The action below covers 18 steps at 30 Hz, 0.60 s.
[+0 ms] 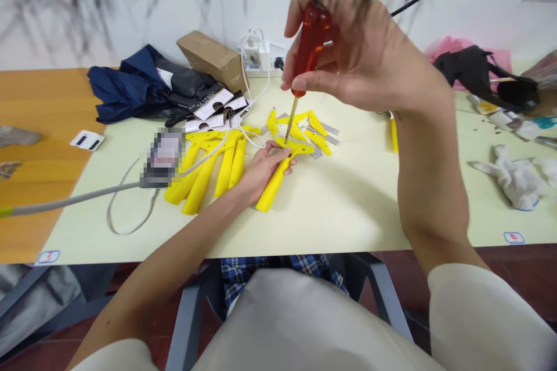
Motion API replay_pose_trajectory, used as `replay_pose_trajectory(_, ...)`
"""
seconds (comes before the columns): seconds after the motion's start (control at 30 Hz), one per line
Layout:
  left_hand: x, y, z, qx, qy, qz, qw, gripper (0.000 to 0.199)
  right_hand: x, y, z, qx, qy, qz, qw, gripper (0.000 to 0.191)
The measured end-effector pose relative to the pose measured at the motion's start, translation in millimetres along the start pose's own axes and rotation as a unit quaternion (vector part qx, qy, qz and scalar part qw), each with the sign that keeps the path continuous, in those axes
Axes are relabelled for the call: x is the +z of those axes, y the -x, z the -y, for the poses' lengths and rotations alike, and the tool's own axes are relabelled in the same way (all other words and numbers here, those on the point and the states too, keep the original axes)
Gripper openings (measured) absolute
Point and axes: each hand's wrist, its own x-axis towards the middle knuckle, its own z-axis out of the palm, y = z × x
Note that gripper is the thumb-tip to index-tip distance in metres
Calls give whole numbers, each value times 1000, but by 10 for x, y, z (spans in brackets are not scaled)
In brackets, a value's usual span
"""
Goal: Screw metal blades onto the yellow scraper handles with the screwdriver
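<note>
Wrapped around the red handle of a screwdriver, my right hand is raised above the table. The shaft points down and its tip meets the head of a yellow-handled scraper. My left hand grips that scraper near its head and steadies it on the table. Just behind lie loose yellow head pieces and grey flat blades. Several more yellow handles are piled left of my left hand. Whether a screw sits under the tip is too small to tell.
A phone on a grey holder arm and white cables stand at the left. Behind are printed cards, dark blue cloth, a cardboard box and a power strip. White gloves and a black bag lie right.
</note>
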Motion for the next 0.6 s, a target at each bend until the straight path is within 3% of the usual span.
replay_pose_trajectory(0.2,12,9,1,5,-3,1,1000,36,79,-86,-73,9,41,-49,998,53)
replay_pose_trajectory(0.6,-77,-48,74,-3,-65,-5,998,42,121,-102,-160,3,57,-78,995,48)
